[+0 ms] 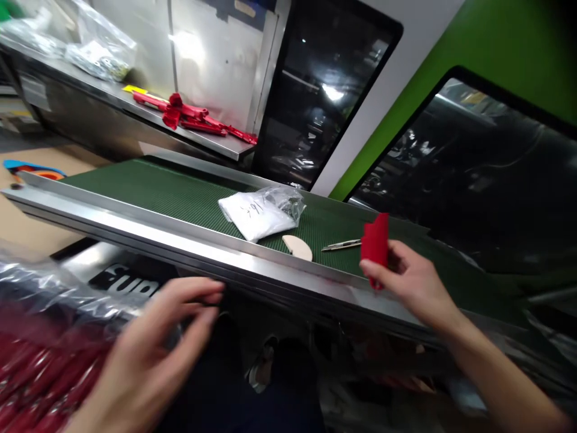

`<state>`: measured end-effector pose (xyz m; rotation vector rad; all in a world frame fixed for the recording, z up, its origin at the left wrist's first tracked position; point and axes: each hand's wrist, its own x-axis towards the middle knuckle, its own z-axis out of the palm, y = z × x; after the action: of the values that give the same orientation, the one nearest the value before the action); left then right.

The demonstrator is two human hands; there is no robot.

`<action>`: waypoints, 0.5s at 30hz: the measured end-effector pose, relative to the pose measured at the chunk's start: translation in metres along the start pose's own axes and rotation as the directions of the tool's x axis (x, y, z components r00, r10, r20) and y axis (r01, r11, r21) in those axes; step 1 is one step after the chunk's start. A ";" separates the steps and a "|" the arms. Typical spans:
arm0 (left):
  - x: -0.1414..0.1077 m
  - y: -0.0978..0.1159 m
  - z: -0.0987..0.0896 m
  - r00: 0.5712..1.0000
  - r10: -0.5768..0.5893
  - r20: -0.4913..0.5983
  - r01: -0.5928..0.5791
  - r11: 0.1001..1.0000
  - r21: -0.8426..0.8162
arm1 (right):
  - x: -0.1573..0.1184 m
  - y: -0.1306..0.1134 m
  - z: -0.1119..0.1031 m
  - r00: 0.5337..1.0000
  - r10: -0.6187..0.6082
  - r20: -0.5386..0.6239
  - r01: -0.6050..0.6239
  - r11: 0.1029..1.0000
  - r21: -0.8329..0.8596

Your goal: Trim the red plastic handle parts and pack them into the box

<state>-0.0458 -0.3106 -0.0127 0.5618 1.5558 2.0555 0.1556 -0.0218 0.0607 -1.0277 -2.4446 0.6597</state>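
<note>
My right hand (412, 279) grips a red plastic part (375, 246) between thumb and fingers, over the near rail of the conveyor. Slightly blurred, my left hand (166, 343) hangs in front of the rail with thumb and fingers apart and nothing between them. On the green belt (180, 195) lies a white plastic bag (259, 216) with black handwriting. Nearer the rail is a beige curved piece (298, 247). A slim metal cutter (341, 245) lies beside it, its right end hidden behind the red part.
At lower left, clear plastic covers many dark red parts (40, 367). Red parts (193, 117) and clear bags (99, 54) rest on a metal shelf behind the belt. A green and white machine with a dark window (478, 174) stands at right. Orange-blue scissors-like handles (33, 170) lie far left.
</note>
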 end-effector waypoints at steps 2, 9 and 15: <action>-0.005 0.004 0.040 0.988 -0.029 0.155 0.019 0.997 0.069 | -0.030 -0.039 0.021 0.982 -0.121 0.142 0.111 0.991 0.075; -0.015 0.005 0.061 0.981 -0.169 0.092 0.182 0.970 -0.162 | -0.024 -0.112 0.066 0.642 -0.572 0.511 0.430 0.820 0.378; -0.027 0.015 0.028 0.949 -0.312 -0.047 0.299 0.938 -0.176 | 0.107 -0.080 0.096 0.870 -0.390 0.302 0.420 0.907 -0.038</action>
<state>-0.0099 -0.3087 0.0079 0.1691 1.3936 1.9579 -0.0079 -0.0173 0.0476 -0.4379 -2.8520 0.5740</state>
